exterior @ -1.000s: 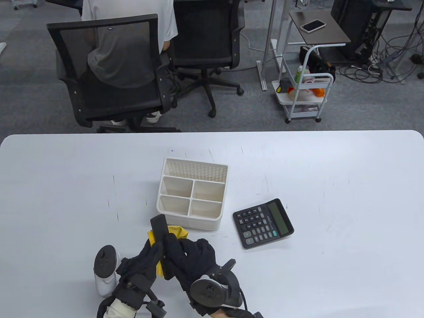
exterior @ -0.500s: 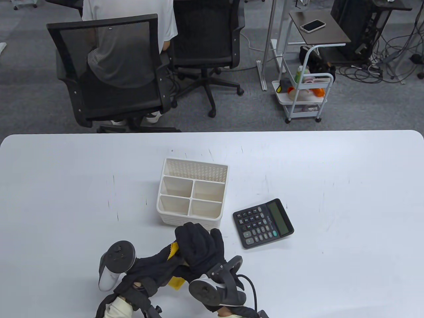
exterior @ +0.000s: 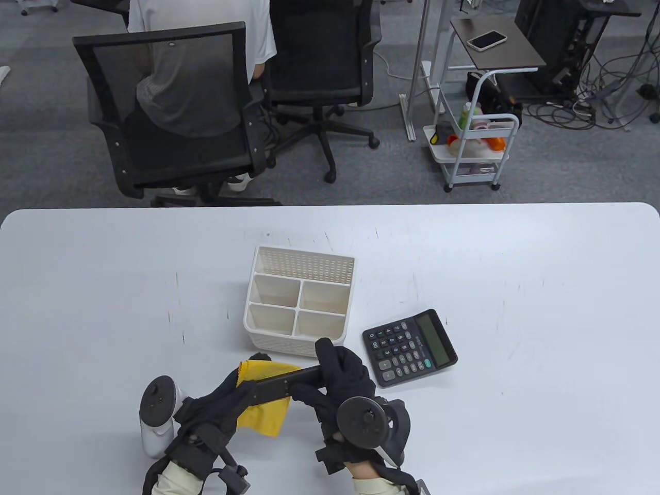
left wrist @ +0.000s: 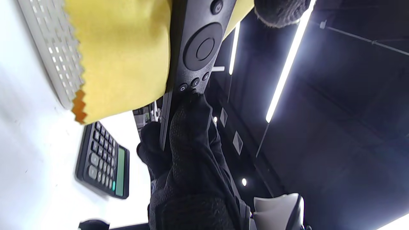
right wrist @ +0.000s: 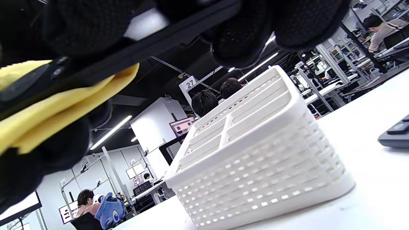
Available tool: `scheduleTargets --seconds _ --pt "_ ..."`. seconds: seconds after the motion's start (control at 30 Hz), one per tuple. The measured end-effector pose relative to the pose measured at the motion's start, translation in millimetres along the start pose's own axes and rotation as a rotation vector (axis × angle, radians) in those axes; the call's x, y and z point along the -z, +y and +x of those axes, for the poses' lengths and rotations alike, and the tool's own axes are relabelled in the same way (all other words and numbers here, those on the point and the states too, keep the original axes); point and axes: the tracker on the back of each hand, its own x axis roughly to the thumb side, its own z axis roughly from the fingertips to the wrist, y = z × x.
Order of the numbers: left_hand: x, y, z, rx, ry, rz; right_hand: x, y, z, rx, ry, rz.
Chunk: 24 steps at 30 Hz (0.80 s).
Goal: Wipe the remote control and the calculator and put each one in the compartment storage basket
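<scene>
A black remote control (exterior: 286,384) is held level above the table, just in front of the white compartment basket (exterior: 299,304). My right hand (exterior: 340,374) grips its right end, fingers curled over it. My left hand (exterior: 234,397) holds a yellow cloth (exterior: 263,412) around the remote's left end. In the left wrist view the remote's button face (left wrist: 198,54) shows beside the cloth (left wrist: 124,57). The black calculator (exterior: 410,347) lies flat on the table to the right of the basket, untouched. All of the basket's compartments stand empty.
The basket (right wrist: 255,153) stands close behind my hands. Beyond the table's far edge are black office chairs (exterior: 170,108) with a seated person, and a white trolley (exterior: 474,149) at the back right.
The remote has swung from pointing away to lying crosswise. My right hand moved right to its right end, and the yellow cloth is now spread out under the left end.
</scene>
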Motion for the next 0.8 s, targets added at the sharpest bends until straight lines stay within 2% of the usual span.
scheduleTargets --seconds 0.17,0.3,0.4,0.47,0.8 --pt "-2 8 2 -0.072 -0.032 0.099 -2 5 5 0.011 -0.033 0.036" --pt "-5 13 -1 -0.124 -0.035 0.119 -3 7 10 -0.027 -0.094 0.026" --pt "-5 11 -3 -0.212 -0.040 0.106 -6 10 17 -0.094 -0.172 0.023" --pt "-3 8 -3 -0.235 -0.047 0.055 -7 13 21 -0.141 -0.224 0.004" --pt "-1 -4 1 -0.102 -0.007 -0.024 -9 17 25 -0.221 -0.306 -0.053"
